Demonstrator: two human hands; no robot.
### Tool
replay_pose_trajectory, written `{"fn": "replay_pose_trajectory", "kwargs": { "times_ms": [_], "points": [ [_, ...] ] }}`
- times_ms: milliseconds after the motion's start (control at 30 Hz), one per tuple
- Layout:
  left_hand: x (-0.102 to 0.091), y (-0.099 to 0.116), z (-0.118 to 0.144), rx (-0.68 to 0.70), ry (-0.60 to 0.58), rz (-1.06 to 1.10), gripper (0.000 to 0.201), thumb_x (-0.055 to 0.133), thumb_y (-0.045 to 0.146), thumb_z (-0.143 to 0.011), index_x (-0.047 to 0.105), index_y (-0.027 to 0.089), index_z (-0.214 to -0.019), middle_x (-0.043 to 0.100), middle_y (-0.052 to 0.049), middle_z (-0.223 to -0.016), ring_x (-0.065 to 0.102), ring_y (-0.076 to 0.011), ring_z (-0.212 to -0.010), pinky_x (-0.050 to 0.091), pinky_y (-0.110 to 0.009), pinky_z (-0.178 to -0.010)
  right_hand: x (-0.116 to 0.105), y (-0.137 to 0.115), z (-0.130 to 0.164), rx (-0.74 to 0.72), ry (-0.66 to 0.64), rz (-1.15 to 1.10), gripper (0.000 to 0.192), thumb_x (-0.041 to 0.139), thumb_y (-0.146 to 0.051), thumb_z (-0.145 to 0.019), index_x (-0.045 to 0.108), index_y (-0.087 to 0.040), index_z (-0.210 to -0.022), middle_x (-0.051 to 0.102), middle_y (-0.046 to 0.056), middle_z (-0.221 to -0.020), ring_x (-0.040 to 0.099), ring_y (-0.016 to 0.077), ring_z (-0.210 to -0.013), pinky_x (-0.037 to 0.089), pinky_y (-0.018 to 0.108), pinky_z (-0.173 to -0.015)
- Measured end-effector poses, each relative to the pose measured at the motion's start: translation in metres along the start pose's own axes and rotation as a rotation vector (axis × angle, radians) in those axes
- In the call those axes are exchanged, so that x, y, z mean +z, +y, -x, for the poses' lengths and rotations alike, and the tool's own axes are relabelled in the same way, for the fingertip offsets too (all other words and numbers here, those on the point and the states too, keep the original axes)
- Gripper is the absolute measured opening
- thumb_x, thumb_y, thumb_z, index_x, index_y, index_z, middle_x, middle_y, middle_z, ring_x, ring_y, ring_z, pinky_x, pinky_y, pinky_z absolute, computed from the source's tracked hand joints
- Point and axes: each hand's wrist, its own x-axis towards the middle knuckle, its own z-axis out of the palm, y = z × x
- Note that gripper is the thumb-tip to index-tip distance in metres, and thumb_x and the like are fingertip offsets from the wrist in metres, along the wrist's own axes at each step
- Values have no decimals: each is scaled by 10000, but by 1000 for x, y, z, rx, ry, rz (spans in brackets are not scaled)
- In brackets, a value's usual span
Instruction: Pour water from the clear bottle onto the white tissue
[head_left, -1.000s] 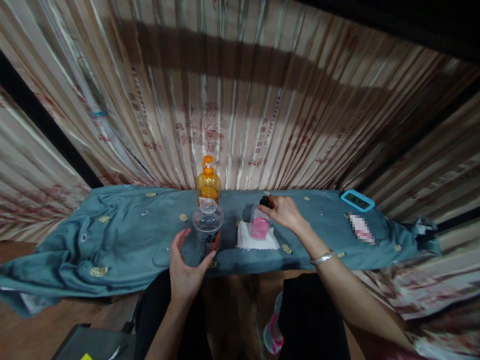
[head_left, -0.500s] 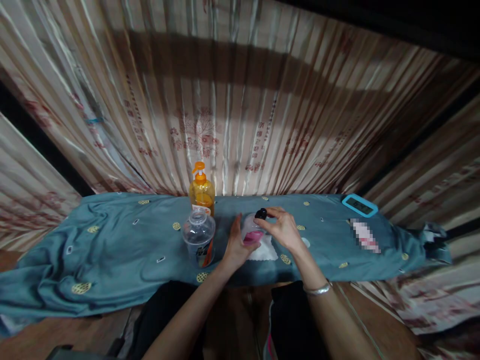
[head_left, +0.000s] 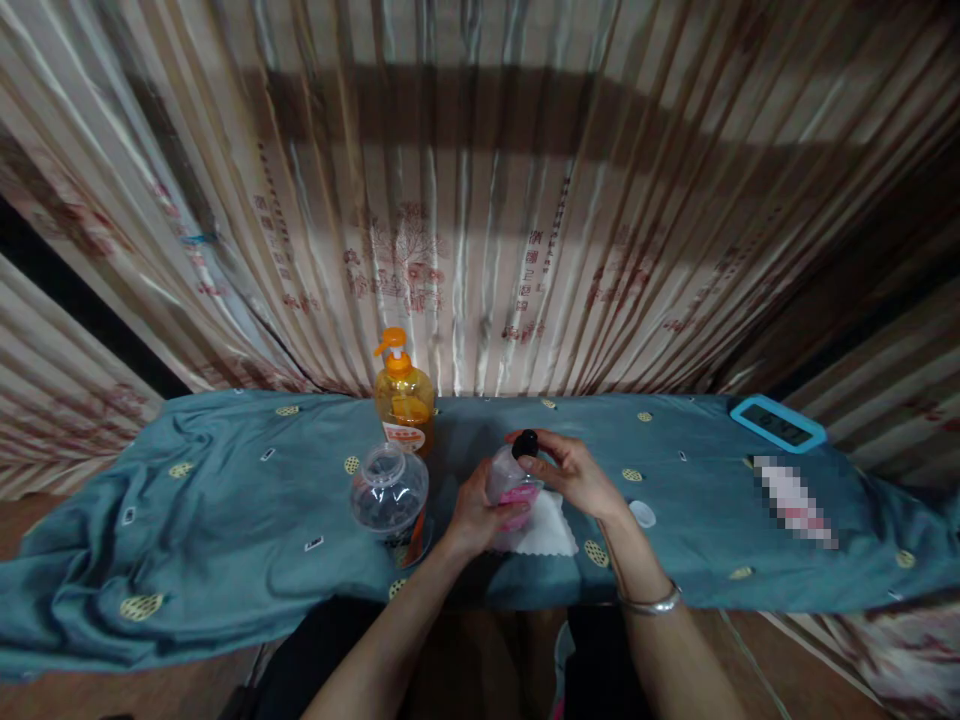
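1. The left hand [head_left: 474, 515] is wrapped around the lower body of a small clear bottle [head_left: 507, 490] with a pink label, fingers curled closed on it and thumb toward the camera.
2. The right hand [head_left: 574, 475] sits at the top of the same bottle, its fingertips pinched on the black cap [head_left: 525, 443]; whether the cap is tight or loose cannot be told.
3. The small bottle is held slightly tilted just above a white cloth [head_left: 549, 532], which lies flat on the table near its front edge, about in the middle.
4. A silver bracelet [head_left: 651, 603] circles the right wrist.
5. Just left of the left hand stands a clear plastic bottle [head_left: 390, 498] with a dark label and no cap on its mouth; it is close to the hand but not touching it.
6. Behind that stands an orange pump bottle [head_left: 403, 397], upright, near the curtain [head_left: 480, 200].
7. A small white lid [head_left: 642, 513] lies on the blue tablecloth [head_left: 225, 500] just right of the right hand.
8. Far to the right, a flat device with a light blue frame [head_left: 777, 423] rests near the back edge, well apart from both hands.
9. The tablecloth is rumpled at its left end and carries small gold round motifs.
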Motion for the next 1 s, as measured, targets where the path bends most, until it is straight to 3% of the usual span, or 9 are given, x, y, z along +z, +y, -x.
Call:
{"fn": "replay_pose_trajectory", "kwargs": {
  "times_ms": [100,267,333,500,667,767,867,933,1000],
  "points": [
    [-2,2,3,-1,1,13,556,800,221,-623,633,188,-1152,722,-57,-1073,679,-267,-987,545,-418,-921,2,-1,0,34,70,4,434,733,-502,-827,682,-226,-1159,758,70,-1117,700,256,-1043,522,447,-943],
    [-2,5,7,-15,34,-100,539,822,233,-624,648,203,-1133,718,-40,-1044,671,-272,-978,543,-433,-919,4,-4,6,75,248,54,275,805,-407,-743,668,-251,-924,738,71,-1106,674,283,-1045,471,451,-970],
    [-1,4,7,-8,30,-115,544,825,239,-629,645,194,-1141,717,-43,-1049,673,-270,-981,543,-432,-920,1,-7,9,71,215,49,243,753,-386,-795,694,-253,-990,744,67,-1107,675,272,-1057,471,438,-974],
    [0,-2,7,36,18,-114,568,813,257,-652,623,203,-1185,711,-52,-1124,660,-274,-1045,526,-434,-960,-1,-12,12,51,97,6,429,687,-410,-842,635,-259,-1240,711,70,-1266,647,249,-1185,480,411,-1019],
    [1,-3,8,4,21,-125,537,824,308,-642,640,211,-1137,717,-37,-1042,668,-268,-972,545,-410,-896,4,-8,12,99,264,67,296,800,-391,-748,613,-254,-930,694,128,-1259,636,327,-1166,420,546,-1047],
    [1,0,9,8,28,-115,546,816,271,-640,636,201,-1151,716,-51,-1076,663,-278,-1005,531,-429,-926,0,-9,15,77,167,21,239,700,-396,-841,670,-268,-1040,698,95,-1286,630,290,-1216,434,497,-1071],
    [1,1,10,11,30,-111,566,818,263,-638,634,207,-1170,715,-56,-1094,662,-283,-1023,528,-432,-939,-4,-10,17,44,62,-15,400,648,-407,-877,627,-300,-1262,645,57,-1394,563,237,-1326,435,419,-1105],
    [2,1,10,9,28,-119,561,824,282,-641,638,213,-1166,716,-51,-1088,664,-281,-1026,534,-420,-936,-3,-10,17,50,102,17,480,698,-416,-841,587,-283,-1289,616,79,-1420,546,252,-1339,428,443,-1110],
    [2,0,10,14,23,-128,546,826,295,-645,644,215,-1154,718,-46,-1080,669,-276,-1013,540,-413,-929,0,-11,17,77,197,82,438,770,-413,-779,609,-255,-1155,619,123,-1394,574,307,-1289,405,524,-1105]
  ]
}}
